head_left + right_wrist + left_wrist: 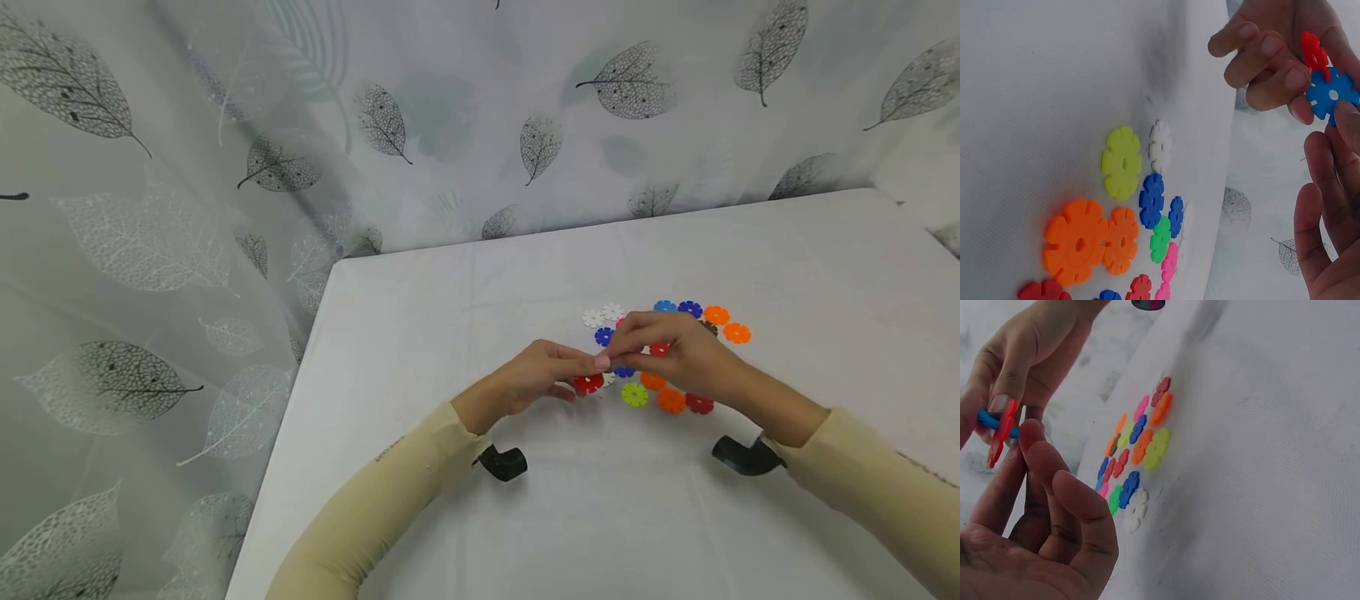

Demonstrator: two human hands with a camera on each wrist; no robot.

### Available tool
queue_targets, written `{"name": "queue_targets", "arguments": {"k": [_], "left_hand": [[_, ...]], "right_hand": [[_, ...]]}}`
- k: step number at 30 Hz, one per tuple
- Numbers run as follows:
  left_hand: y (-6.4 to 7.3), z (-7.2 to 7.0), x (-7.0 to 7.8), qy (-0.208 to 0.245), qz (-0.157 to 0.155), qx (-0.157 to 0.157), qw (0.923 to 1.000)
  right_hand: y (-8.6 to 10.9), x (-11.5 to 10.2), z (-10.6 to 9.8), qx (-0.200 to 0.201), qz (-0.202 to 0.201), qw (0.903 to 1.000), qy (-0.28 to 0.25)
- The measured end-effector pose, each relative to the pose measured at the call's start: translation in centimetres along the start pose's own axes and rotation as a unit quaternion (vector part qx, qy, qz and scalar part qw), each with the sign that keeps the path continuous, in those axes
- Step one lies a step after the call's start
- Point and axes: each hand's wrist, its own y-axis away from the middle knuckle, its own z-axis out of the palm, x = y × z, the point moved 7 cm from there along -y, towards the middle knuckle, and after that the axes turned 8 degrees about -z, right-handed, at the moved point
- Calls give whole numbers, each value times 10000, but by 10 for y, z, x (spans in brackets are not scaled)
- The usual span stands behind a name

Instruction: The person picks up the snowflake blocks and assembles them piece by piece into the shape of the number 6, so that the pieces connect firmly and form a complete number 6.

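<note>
Both hands meet above the table, holding two flower-shaped plastic building discs, one red and one blue. The discs stand at an angle to each other, edge against edge, and look slotted together. My left hand pinches the pair from the left, its other fingers loosely bent. From the right, my right hand pinches the blue disc, with its thumb on the disc's face in the right wrist view. In the left wrist view the red disc crosses the blue one, whose ends are partly covered by fingertips.
Loose discs lie on the white table under and beyond the hands, among them a lime one, orange ones, a dark red one and white ones. A leaf-patterned curtain hangs behind the table.
</note>
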Motion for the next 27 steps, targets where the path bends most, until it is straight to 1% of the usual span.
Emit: {"name": "queue_targets", "arguments": {"k": [3, 6, 9, 13, 17, 21, 24, 27], "left_hand": [[0, -2, -2, 52, 8, 99, 9999], [0, -5, -2, 105, 88, 276, 9995], [1, -10, -2, 233, 186, 543, 9981], [1, -16, -2, 409, 225, 873, 9951], [2, -21, -3, 540, 291, 1079, 9923], [4, -26, -3, 733, 446, 1263, 9883], [7, -28, -1, 866, 588, 1325, 9856], [9, -30, 0, 968, 714, 1326, 9838]], "right_hand": [[1, 0, 0, -36, 90, 9998, 161], [3, 3, -6, 114, 311, 9991, 245], [5, 5, -17, 449, 527, 9971, 331], [9, 8, -37, 1006, 754, 9900, 637], [17, 16, -59, 1602, 1028, 9790, 725], [27, 24, -80, 2144, 1296, 9645, 831], [35, 29, -94, 2396, 1611, 9519, 1024], [44, 38, -106, 2479, 2056, 9394, 1174]]}}
